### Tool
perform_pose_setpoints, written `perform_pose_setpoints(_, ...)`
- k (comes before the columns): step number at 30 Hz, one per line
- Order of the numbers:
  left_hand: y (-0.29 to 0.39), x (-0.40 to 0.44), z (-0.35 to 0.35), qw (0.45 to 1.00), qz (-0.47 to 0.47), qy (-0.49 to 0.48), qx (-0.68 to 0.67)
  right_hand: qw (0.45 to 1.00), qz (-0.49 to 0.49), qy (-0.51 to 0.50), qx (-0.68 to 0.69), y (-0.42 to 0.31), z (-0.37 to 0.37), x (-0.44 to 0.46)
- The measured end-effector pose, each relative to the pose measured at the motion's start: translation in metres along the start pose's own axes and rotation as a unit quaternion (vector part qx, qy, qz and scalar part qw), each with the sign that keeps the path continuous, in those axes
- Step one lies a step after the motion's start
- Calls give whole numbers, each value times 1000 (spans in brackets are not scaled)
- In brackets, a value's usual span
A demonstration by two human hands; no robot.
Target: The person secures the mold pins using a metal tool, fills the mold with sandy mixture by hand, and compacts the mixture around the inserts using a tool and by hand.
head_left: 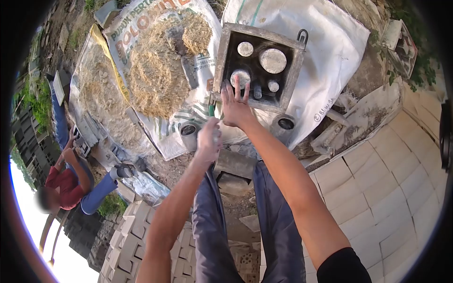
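Observation:
A square mold box [261,31] with a dark inside and several round, pale-topped cylinders stands on white sacking in front of me. My right hand [237,109] lies over its near rim with fingers spread, the fingertips reaching onto a round cylinder [240,77]. My left hand [209,140], dusty and smeared by motion, is closed just below the box's near left corner. From its top sticks a thin tool with a green handle [211,110]; the kind of tool I cannot make out. A metal loop [303,36] projects at the far right corner.
Heaps of sandy mix [158,78] lie on printed sacks to the left, with a trowel-like tool [188,71] in them. Two hollow cylinders [285,124] [188,132] stand near my knees. Stacked pale blocks [373,188] are at right. A person in red [71,186] sits at left.

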State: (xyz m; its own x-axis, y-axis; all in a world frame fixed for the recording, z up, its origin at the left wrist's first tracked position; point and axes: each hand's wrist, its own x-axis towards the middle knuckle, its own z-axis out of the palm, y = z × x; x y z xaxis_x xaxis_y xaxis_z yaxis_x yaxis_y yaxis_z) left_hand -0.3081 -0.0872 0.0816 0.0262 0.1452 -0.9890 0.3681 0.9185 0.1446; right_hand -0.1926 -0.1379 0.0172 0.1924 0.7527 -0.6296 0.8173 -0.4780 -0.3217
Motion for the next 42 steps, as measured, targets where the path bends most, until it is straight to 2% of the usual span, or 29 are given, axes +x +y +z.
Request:
perform_pose_setpoints(1, -5, -14, 40, 994, 38, 94, 44, 998, -12, 54, 17, 2, 15, 4)
perform_pose_setpoints(2, -40, 28, 42, 985, 95, 136, 45, 993, -24, 109, 28, 8, 21, 8)
perform_pose_setpoints(6, -36, 19, 43, 989, 112, 88, 30, 996, -25, 81, 24, 10, 15, 6)
perform_pose_setpoints(8, -38, 12, 38, 991, 103, 75, 34, 998, -34, 29, 39, 11, 17, 9)
perform_pose_setpoints(10, -21, -3, 43, 997, 25, 74, 22, 993, -53, 89, 62, 14, 19, 11)
perform_pose_setpoints(11, -21, -6, 29, 999, -7, 4, -34, 987, -58, 136, 66, 16, 17, 2)
perform_pose_setpoints(12, -17, -20, 24, 999, -6, 6, -34, 987, -58, 137, 67, 18, 14, -7)
perform_pose_setpoints(14, -7, -59, 18, 988, -46, -57, -136, 945, -85, 266, 169, 18, 11, -25)
perform_pose_setpoints(15, -16, -66, 14, 989, -49, -59, -130, 927, -60, 317, 193, 11, 11, -43)
perform_pose_setpoints(16, -30, -73, 8, 999, 33, -33, 30, 921, -8, 243, 306, 5, 17, -59)
perform_pose_setpoints(17, -40, -81, 6, 976, 115, -7, 187, 895, 44, 165, 412, 1, 23, -74)
perform_pose_setpoints(18, -50, -90, 9, 975, 115, -10, 188, 734, 154, 23, 661, -1, 22, -90)
perform_pose_setpoints(19, -59, -100, 15, 931, 177, -20, 319, 485, 245, -119, 831, -1, 21, -106)
perform_pose_setpoints(20, -64, -105, 20, 864, 237, -28, 442, 484, 244, -116, 832, -2, 20, -122)
perform_pose_setpoints(21, -68, -106, 23, 863, 239, -31, 444, 443, 181, -108, 871, -1, 19, -137)
perform_pose_setpoints(22, -73, -104, 25, 824, 199, -92, 523, 399, 118, -99, 904, 4, 22, -150)
perform_pose_setpoints(23, -79, -102, 27, 774, 154, -151, 595, 399, 121, -98, 904, 11, 29, -161)
perform_pose_setpoints(24, -86, -98, 27, 774, 150, -155, 595, 427, 162, -33, 889, 19, 40, -173)
perform_pose_setpoints(26, -96, -87, 30, 713, 290, -260, 583, 461, 256, 71, 847, 40, 50, -191)
perform_pose_setpoints(27, -81, -90, 43, 723, 243, -270, 588, 469, 308, 108, 821, 52, 49, -195)
perform_pose_setpoints(28, -74, -85, 50, 723, 239, -273, 588, 509, 344, 153, 774, 64, 44, -195)
perform_pose_setpoints(30, -63, -67, 62, 754, 294, -207, 549, 604, 397, 203, 660, 103, 43, -182)
perform_pose_setpoints(32, -42, -37, 68, 753, 443, -125, 471, 722, 432, 210, 498, 151, 46, -155)
perform_pose_setpoints(34, -7, -4, 69, 667, 558, -31, 493, 774, 426, 173, 436, 179, 12, -128)
perform_pose_setpoints(35, 11, 14, 67, 588, 608, -16, 533, 789, 394, 219, 417, 200, 22, -112)
perform_pose_setpoints(36, 27, 29, 67, 503, 652, -1, 567, 800, 388, 211, 406, 222, 24, -94)
perform_pose_setpoints(38, 50, 40, 77, 393, 685, -44, 613, 838, 362, 232, 336, 244, 22, -71)
perform_pose_setpoints(40, 61, 60, 87, 304, 691, -103, 647, 859, 346, 260, 275, 250, 21, -65)
perform_pose_setpoints(42, 66, 81, 95, 282, 675, -140, 667, 823, 313, 363, 303, 249, 22, -60)
